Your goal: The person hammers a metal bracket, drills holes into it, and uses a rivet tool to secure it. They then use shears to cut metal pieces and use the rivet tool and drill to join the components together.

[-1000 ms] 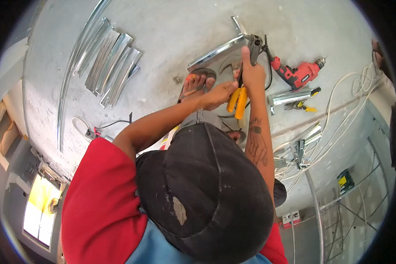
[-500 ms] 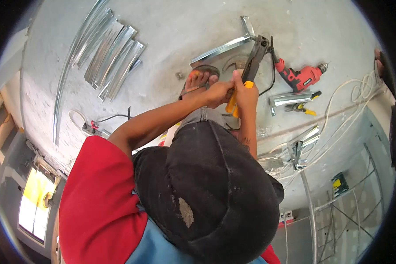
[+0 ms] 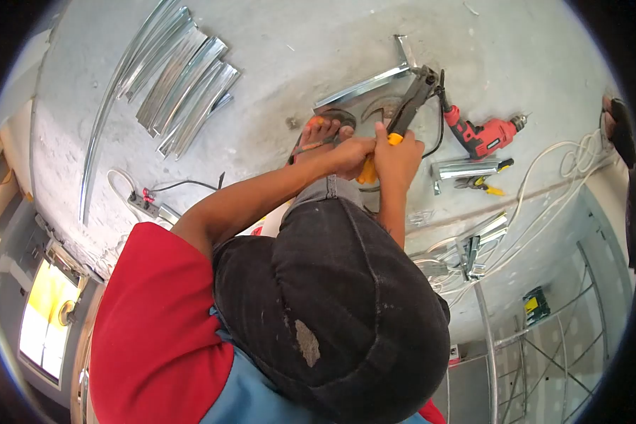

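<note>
A stud crimper [image 3: 411,102] with a long black body and yellow handles is held by both hands in the middle of the view. My left hand [image 3: 352,155] is closed at the lower handle. My right hand [image 3: 398,154] wraps around the handles, its thumb lying along the tool. At its far end, the crimper's jaws meet the corner of a bent metal profile [image 3: 364,86], which lies on the floor; the exact bite cannot be made out. Beside the tool sits a hammer [image 3: 383,109], partly hidden behind it. My sandalled foot [image 3: 319,134] is left of the hands.
A red drill [image 3: 484,136] lies to the right, above short metal pieces [image 3: 466,169] and yellow-handled pliers [image 3: 479,185]. Several metal profiles [image 3: 184,92] are spread at upper left. A power strip [image 3: 145,205] is at left, and white cable [image 3: 537,191] runs along the right.
The view has shifted slightly, so the crimper, profile and drill appear a little lower. Both hands stay on the crimper; less of its yellow handle ends shows between them.
</note>
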### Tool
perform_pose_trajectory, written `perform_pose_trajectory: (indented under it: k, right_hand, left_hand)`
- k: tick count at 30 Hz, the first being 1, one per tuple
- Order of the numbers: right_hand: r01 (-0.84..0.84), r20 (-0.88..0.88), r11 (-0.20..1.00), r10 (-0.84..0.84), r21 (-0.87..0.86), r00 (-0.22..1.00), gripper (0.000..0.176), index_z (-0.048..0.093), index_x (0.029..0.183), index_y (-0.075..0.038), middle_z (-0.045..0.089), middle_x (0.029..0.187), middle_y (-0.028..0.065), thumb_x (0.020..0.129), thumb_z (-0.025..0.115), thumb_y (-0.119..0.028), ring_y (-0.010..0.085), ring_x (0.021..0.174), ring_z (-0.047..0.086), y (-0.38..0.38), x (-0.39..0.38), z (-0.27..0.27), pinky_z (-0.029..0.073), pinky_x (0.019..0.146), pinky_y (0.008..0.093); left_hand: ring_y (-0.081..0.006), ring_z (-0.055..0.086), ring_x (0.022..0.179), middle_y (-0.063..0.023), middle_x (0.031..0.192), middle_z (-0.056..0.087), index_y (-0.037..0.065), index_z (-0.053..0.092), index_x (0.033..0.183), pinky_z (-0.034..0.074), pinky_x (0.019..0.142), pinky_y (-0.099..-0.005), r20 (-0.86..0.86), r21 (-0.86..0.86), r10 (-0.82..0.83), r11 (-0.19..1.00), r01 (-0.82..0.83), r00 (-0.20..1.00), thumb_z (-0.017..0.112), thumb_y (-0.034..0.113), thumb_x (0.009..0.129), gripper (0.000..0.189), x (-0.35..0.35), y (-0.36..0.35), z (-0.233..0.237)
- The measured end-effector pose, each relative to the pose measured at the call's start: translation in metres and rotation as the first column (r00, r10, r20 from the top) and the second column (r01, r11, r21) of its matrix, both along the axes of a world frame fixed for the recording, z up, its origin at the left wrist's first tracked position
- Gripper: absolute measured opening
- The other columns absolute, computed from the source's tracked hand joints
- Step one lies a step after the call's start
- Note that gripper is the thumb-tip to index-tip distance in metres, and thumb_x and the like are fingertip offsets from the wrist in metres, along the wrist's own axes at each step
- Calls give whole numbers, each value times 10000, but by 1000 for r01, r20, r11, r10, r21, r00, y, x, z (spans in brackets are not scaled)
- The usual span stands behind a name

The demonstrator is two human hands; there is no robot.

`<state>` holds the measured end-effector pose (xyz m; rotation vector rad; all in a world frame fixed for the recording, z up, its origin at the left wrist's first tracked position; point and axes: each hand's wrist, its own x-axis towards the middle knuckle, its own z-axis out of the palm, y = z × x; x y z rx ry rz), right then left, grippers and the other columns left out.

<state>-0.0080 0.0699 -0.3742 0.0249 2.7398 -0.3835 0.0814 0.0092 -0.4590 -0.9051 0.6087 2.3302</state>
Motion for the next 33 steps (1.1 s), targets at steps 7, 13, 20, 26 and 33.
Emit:
perform_pose_trajectory:
  k: [7, 13, 20, 26, 33]
  right_hand:
    - [461, 468, 855, -315, -239, 826, 655, 612, 1083, 46, 646, 902, 112, 820, 791, -526, 223, 807, 657, -12, -38, 114, 534, 711, 359]
    - [411, 382, 823, -261, -393, 887, 503, 665, 1008, 29, 691, 873, 101, 834, 810, -419, 189, 696, 642, 1, 8, -8, 522, 664, 330]
    - [273, 147, 948, -250, -162, 957, 512, 689, 900, 11, 711, 785, 125, 811, 796, -482, 256, 713, 683, -15, 5, -3, 527, 703, 370]
    - [228, 94, 969, -220, -91, 971, 577, 649, 1084, 23, 696, 929, 178, 816, 781, -470, 379, 842, 684, -22, 8, -6, 526, 783, 458]
    - [493, 554, 827, -285, -271, 783, 805, 454, 1348, 72, 592, 1056, 179, 828, 797, -437, 309, 837, 627, -8, -36, 114, 531, 757, 385]
  left_hand:
    - [-142, 556, 863, -59, 941, 592, 13, 584, 1085, 445, 787, -300, -36, -55, -29, 998, 27, 999, 446, 382, 1055, 395, -8, -16, 33]
    - [-229, 610, 798, -79, 903, 648, 26, 639, 1079, 465, 702, -347, 93, -181, -75, 979, 91, 993, 493, 409, 1013, 415, -4, -12, 9]
    - [-228, 608, 851, -105, 998, 656, 45, 616, 1128, 460, 723, -367, 237, 36, 160, 984, -173, 958, 471, 356, 1025, 359, -13, -15, 47]
    - [-170, 598, 920, -25, 1011, 626, 54, 592, 1044, 474, 835, -329, 263, -102, 115, 991, -91, 958, 477, 250, 1037, 227, -16, -28, 50]
    - [-220, 608, 1050, -103, 1144, 642, 9, 569, 1218, 455, 934, -343, -75, 39, -18, 999, 21, 997, 442, 349, 1055, 397, 2, -7, -4]
